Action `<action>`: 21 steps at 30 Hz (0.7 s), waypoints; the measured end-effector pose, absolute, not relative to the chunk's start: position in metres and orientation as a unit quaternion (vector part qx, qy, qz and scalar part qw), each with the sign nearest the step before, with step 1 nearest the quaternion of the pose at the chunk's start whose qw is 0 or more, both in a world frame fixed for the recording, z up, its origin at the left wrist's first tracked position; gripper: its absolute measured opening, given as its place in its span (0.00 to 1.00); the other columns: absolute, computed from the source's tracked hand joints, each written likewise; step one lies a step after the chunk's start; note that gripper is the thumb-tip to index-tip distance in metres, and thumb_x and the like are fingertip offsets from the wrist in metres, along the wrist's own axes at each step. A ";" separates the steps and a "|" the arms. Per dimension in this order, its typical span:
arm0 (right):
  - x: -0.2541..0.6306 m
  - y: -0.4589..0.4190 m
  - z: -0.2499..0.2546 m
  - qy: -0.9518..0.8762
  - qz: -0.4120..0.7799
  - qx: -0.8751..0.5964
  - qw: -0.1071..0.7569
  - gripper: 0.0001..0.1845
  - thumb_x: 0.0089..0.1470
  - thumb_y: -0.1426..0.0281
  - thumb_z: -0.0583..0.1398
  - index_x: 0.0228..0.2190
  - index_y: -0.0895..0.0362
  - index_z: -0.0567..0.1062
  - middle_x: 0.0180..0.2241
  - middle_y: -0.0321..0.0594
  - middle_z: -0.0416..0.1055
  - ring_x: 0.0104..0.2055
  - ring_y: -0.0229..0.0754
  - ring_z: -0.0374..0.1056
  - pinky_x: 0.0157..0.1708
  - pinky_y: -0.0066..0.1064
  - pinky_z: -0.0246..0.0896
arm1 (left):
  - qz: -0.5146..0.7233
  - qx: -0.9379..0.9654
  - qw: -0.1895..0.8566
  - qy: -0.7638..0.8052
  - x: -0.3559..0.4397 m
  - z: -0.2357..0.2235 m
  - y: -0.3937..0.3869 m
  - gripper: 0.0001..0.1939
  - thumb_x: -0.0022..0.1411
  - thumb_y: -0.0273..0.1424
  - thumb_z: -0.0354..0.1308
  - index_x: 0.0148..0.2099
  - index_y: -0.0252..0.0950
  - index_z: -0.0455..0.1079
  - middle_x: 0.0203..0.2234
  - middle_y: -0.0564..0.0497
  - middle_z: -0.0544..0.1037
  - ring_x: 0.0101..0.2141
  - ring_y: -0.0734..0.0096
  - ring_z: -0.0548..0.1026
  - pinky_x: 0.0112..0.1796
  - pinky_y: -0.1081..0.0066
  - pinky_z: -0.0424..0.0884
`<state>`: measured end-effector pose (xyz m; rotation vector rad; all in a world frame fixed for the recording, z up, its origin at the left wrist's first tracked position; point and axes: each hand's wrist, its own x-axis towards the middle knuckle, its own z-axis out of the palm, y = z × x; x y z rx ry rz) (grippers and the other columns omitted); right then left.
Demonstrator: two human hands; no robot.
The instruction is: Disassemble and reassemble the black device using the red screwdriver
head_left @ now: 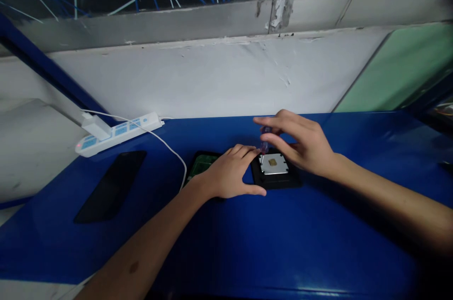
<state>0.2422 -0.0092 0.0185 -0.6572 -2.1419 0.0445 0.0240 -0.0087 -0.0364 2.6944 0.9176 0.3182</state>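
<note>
A small black square device (279,179) with a silver metal plate (274,164) on top lies on the blue table (247,243). My left hand (230,172) rests flat beside it, fingertips touching its left edge. My right hand (300,142) hovers over the device, its fingers pinched on a small purple-handled screwdriver (264,142) that stands upright with its tip at the plate's near-left corner. A green circuit board (201,165) lies under and behind my left hand, partly hidden.
A white and blue power strip (116,132) with a plugged-in white adapter lies at the back left; its white cable (170,151) runs toward the board. A black phone (113,184) lies flat on the left. A white wall stands right behind the table.
</note>
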 end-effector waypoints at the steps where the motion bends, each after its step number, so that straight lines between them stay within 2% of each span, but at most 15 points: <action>1: 0.243 -0.009 0.018 -0.857 0.009 -0.270 0.438 0.14 0.63 0.68 0.61 0.49 0.56 0.77 0.35 0.42 0.75 0.32 0.39 0.71 0.32 0.34 0.70 | 0.110 0.931 0.139 0.318 0.024 -0.036 -0.009 0.50 0.56 0.60 0.61 0.68 0.33 0.55 0.63 0.38 0.64 0.61 0.46 0.62 0.62 0.51 0.59; 4: 0.244 -0.008 0.018 -0.851 -0.003 -0.275 0.448 0.11 0.60 0.65 0.63 0.42 0.57 0.80 0.33 0.42 0.73 0.33 0.41 0.71 0.30 0.34 0.69 | 0.109 0.930 0.146 0.319 0.024 -0.035 -0.009 0.50 0.56 0.60 0.62 0.69 0.34 0.54 0.64 0.39 0.64 0.62 0.47 0.62 0.62 0.51 0.59; 7: 0.244 -0.009 0.019 -0.862 0.023 -0.257 0.436 0.14 0.64 0.70 0.57 0.49 0.57 0.77 0.43 0.48 0.74 0.41 0.44 0.74 0.39 0.38 0.73 | 0.109 0.930 0.147 0.319 0.024 -0.034 -0.010 0.49 0.56 0.59 0.62 0.69 0.33 0.55 0.64 0.38 0.64 0.62 0.47 0.62 0.62 0.52 0.59; 10: 0.242 -0.011 0.018 -0.878 0.047 -0.220 0.423 0.22 0.65 0.76 0.53 0.58 0.55 0.70 0.50 0.48 0.74 0.46 0.43 0.74 0.46 0.40 0.73 | 0.109 0.930 0.140 0.321 0.024 -0.035 -0.010 0.49 0.56 0.59 0.62 0.68 0.32 0.56 0.63 0.38 0.64 0.61 0.47 0.62 0.62 0.52 0.59; 13: 0.240 -0.011 0.016 -0.875 0.031 -0.212 0.434 0.24 0.64 0.77 0.55 0.60 0.55 0.67 0.44 0.44 0.76 0.42 0.41 0.74 0.43 0.38 0.73 | 0.105 0.931 0.138 0.321 0.024 -0.036 -0.009 0.49 0.56 0.59 0.62 0.68 0.32 0.56 0.63 0.37 0.65 0.60 0.46 0.63 0.62 0.51 0.60; 18: 0.242 -0.008 0.013 -0.857 -0.001 -0.250 0.451 0.13 0.59 0.65 0.65 0.45 0.54 0.77 0.32 0.39 0.71 0.32 0.39 0.69 0.30 0.33 0.69 | 0.114 0.929 0.153 0.316 0.023 -0.036 -0.009 0.50 0.56 0.59 0.62 0.70 0.36 0.51 0.63 0.38 0.64 0.60 0.46 0.63 0.61 0.50 0.61; 21: 0.243 -0.008 0.013 -0.851 -0.004 -0.267 0.451 0.13 0.58 0.62 0.64 0.43 0.53 0.77 0.33 0.39 0.71 0.33 0.40 0.70 0.31 0.35 0.71 | 0.117 0.930 0.155 0.314 0.023 -0.037 -0.009 0.50 0.57 0.59 0.61 0.70 0.37 0.50 0.63 0.38 0.64 0.60 0.45 0.64 0.60 0.50 0.61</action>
